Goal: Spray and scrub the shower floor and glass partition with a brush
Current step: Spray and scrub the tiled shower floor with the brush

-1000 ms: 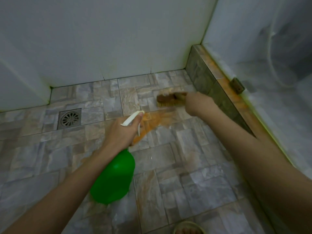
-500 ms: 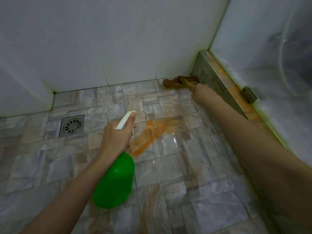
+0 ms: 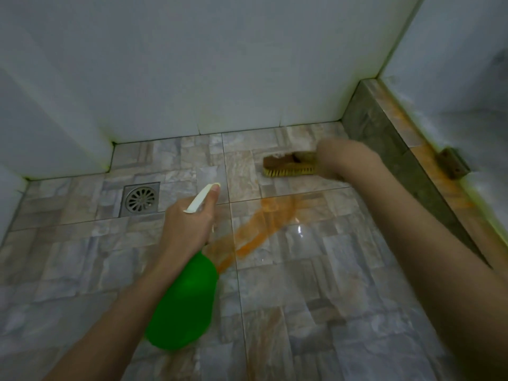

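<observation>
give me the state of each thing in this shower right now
floor: wet, with an orange streak across it
bottle: held tilted, nozzle forward
left hand: grips bottle's neck
brush: bristles down on floor
right hand: grips brush handle, blurred
drain: grate in place
bracket: rusted

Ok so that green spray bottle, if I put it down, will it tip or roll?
The green spray bottle looks bulbous, so on its side it would probably roll. The tiled floor shines wet, so it may slide if nudged. The left hand holds it by the neck alone, suggesting it's light.
</observation>
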`<state>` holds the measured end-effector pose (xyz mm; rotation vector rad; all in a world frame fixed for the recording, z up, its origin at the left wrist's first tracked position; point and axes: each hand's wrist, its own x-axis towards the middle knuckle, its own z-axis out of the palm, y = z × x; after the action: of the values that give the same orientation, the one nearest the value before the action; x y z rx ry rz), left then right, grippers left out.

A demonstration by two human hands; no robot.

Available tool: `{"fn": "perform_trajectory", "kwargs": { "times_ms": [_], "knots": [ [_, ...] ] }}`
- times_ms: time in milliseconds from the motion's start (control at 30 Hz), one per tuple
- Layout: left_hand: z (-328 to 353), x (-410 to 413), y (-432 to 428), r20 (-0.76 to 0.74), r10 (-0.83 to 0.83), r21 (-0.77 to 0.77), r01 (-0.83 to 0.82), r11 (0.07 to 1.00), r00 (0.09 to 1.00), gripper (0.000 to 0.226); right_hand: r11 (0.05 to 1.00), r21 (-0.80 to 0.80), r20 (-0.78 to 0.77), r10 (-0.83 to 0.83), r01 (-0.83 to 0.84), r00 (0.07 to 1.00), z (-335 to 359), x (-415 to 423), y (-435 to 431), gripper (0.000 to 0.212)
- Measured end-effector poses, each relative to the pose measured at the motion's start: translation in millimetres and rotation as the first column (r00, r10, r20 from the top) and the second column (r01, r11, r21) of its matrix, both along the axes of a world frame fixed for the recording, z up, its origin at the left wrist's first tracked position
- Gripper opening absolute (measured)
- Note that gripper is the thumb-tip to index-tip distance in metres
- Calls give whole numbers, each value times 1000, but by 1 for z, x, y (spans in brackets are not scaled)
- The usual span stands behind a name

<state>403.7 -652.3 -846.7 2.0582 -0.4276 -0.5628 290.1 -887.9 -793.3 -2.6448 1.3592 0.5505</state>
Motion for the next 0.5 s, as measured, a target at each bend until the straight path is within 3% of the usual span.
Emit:
{"fn": "perform_trajectory", "kwargs": {
  "times_ms": [67,133,167,267,333,500],
  "knots": [
    [0,0,4,17,17,5,-17,1000,1000,69,997,-15,33,80,-79,996,-18,5,8,29],
    [3,-2,9,24,-13,16,12,1000,1000,68,991,-44,124,131,-126,984,-31,10,0,61],
    [4,-3,13,24,-44,43,43,998,999,66,988,-33,134,151,-148,979,-31,13,-7,66],
    [-1,-16,27,-14,-136,152,137,979,991,58,994,21,103,106,-109,989,-17,11,-11,35],
    [-12,-28,40,-62,-147,218,157,963,987,56,993,6,35,114,-114,993,-13,-1,10,28],
    [-18,-44,63,-138,-191,281,223,933,972,58,983,-8,126,183,-184,975,-40,-28,60,75]
  ]
}}
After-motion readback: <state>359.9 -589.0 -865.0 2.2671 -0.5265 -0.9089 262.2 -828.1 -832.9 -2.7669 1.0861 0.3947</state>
